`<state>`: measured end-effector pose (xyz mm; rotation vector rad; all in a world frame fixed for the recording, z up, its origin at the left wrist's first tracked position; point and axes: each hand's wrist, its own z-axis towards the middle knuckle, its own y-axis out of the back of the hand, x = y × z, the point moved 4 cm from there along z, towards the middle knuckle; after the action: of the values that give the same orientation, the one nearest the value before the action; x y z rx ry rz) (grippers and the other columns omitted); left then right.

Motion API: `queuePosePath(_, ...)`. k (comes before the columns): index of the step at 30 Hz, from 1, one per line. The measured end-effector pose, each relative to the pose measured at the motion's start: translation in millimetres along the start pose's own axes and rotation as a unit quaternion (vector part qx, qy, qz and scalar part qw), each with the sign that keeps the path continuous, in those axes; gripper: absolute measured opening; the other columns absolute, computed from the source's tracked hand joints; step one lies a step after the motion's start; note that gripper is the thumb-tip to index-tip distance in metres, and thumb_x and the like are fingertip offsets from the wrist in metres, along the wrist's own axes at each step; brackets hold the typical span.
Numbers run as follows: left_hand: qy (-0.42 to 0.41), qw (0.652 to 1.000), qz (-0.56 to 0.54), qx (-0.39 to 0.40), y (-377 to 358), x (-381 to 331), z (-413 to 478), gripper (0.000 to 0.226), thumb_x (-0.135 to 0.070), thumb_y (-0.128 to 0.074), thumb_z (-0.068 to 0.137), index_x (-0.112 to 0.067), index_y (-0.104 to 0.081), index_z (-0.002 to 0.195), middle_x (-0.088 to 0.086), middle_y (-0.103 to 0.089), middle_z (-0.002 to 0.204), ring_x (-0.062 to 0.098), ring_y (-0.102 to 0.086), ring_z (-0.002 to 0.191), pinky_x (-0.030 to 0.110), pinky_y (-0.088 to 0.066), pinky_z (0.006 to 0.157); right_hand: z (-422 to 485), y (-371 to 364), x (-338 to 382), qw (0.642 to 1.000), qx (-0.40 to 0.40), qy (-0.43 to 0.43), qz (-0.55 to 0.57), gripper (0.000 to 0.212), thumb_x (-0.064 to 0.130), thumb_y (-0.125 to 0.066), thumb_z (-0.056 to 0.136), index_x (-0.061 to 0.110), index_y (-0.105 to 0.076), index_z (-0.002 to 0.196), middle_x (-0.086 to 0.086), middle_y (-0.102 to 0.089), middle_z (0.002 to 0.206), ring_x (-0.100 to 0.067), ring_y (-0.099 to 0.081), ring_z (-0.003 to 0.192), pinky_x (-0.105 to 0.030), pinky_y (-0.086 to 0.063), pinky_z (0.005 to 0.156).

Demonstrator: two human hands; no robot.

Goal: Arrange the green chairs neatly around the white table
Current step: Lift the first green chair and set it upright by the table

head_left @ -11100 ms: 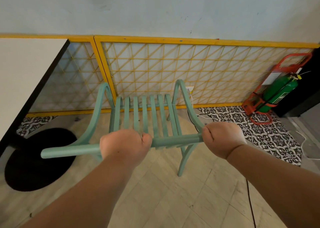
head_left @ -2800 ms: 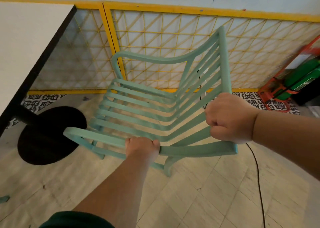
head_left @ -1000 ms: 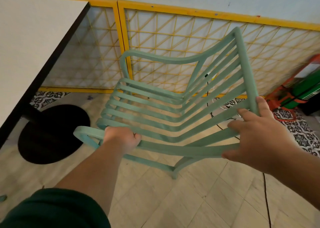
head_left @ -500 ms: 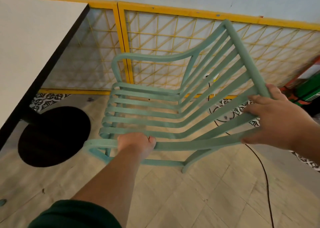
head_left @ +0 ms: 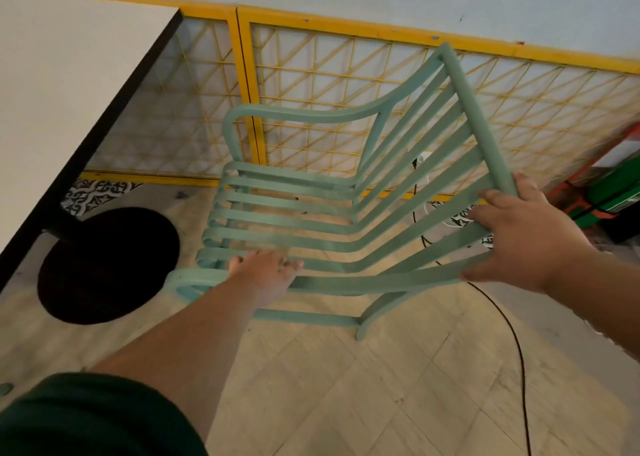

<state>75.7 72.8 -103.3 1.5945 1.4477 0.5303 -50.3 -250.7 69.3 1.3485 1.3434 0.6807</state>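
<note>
Counter: a white square-topped counter [head_left: 69,92] fills the far left, its black round base plate [head_left: 107,265] on the floor beneath it.
Chair: a green slatted armchair [head_left: 363,284] stands on the beige tiled floor [head_left: 346,386] just right of the base plate, seat toward the counter, back to the right.
Fence: a yellow wire-mesh fence panel [head_left: 311,74] runs behind both chair and counter, at the foot of the wall.
Left hand [head_left: 266,275]: rests on the near armrest, toward its front end.
Right hand [head_left: 519,234]: fingers [head_left: 526,192] against the back's top rail, thumb at the near armrest's rear end.
Cable: a thin black cable [head_left: 518,351] crosses the floor from behind the chair to the near right.
Cylinder: a green gas cylinder in a red frame [head_left: 620,192] sits far right, beyond the right hand.
</note>
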Motion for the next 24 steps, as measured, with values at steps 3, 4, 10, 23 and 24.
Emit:
queuePosePath(3, -0.003, 0.994, -0.077, -0.08, 28, 3, -40, 0.052, -0.053, -0.035, 0.103, -0.029, -0.048, 0.148, 0.003, -0.049, 0.153, 0.027, -0.041, 0.141, 0.049, -0.03, 0.114, -1, 3, 1, 1.0, -0.008, -0.006, -0.014, 0.108, 0.084, -0.07, 0.059, 0.033, -0.04, 0.15, -0.002, -0.022, 0.165, -0.039, 0.002, 0.155, -0.054, -0.029, 0.119)
queuePosePath(4, -0.009, 0.992, -0.079, -0.096, 38, 2, -57, 0.053, -0.05, -0.039, 0.103, -0.028, -0.043, 0.152, 0.003, -0.046, 0.156, 0.026, -0.04, 0.143, 0.047, -0.031, 0.116, -2, 3, 3, 1.0, -0.012, -0.006, -0.017, 0.109, 0.085, -0.07, 0.058, 0.034, -0.04, 0.149, -0.004, -0.019, 0.166, -0.039, 0.0, 0.154, -0.055, -0.031, 0.118)
queuePosePath(10, -0.018, 0.994, -0.039, -0.102, 112, -32, -166, 0.062, -0.048, -0.044, 0.103, -0.027, -0.028, 0.16, 0.0, -0.035, 0.162, 0.025, -0.043, 0.141, 0.041, -0.037, 0.115, -35, 38, -6, 0.993, 0.045, 0.033, 0.104, 0.124, 0.08, -0.074, 0.062, 0.026, -0.019, 0.159, -0.013, -0.009, 0.167, -0.038, -0.004, 0.154, -0.05, -0.014, 0.124)
queuePosePath(23, -0.112, 0.975, 0.02, -0.192, 228, -91, -304, 0.063, -0.049, -0.041, 0.103, -0.027, -0.026, 0.16, 0.001, -0.034, 0.163, 0.025, -0.026, 0.151, 0.046, -0.028, 0.121, -183, 177, -1, 0.947, -0.139, 0.019, 0.289, 0.098, 0.074, -0.047, 0.086, 0.02, -0.016, 0.161, -0.007, -0.011, 0.17, -0.028, 0.005, 0.157, -0.046, -0.006, 0.128)
queuePosePath(24, -0.118, 0.972, 0.023, -0.201, 234, -90, -308, 0.062, -0.049, -0.041, 0.102, -0.027, -0.028, 0.159, 0.002, -0.038, 0.161, 0.027, -0.03, 0.149, 0.047, -0.031, 0.119, -187, 182, 1, 0.944, -0.148, 0.019, 0.296, 0.096, 0.072, -0.048, 0.087, 0.019, -0.018, 0.161, -0.007, -0.013, 0.17, -0.028, 0.003, 0.157, -0.046, -0.007, 0.128)
